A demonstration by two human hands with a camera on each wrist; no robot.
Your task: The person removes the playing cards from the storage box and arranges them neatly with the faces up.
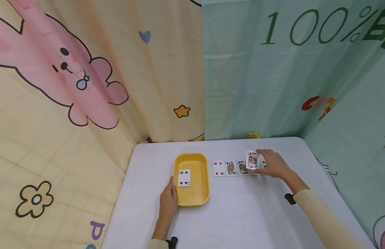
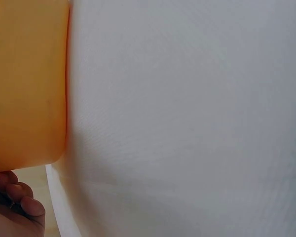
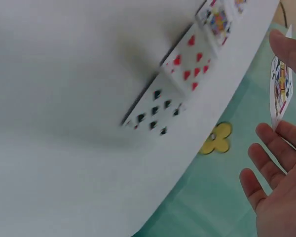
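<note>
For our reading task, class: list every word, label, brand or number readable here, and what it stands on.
"100%", in green, on the green curtain.
Possibly "P", purple and tilted, on the yellow curtain; the print below it is cut off.
Corner marks on the playing cards: too small or blurred to read.
Brands: none readable.

White table, yellow tray resting on it, against the grip of the left hand; row of face-up playing cards lying flat, running from beneath the right hand toward the tray
</note>
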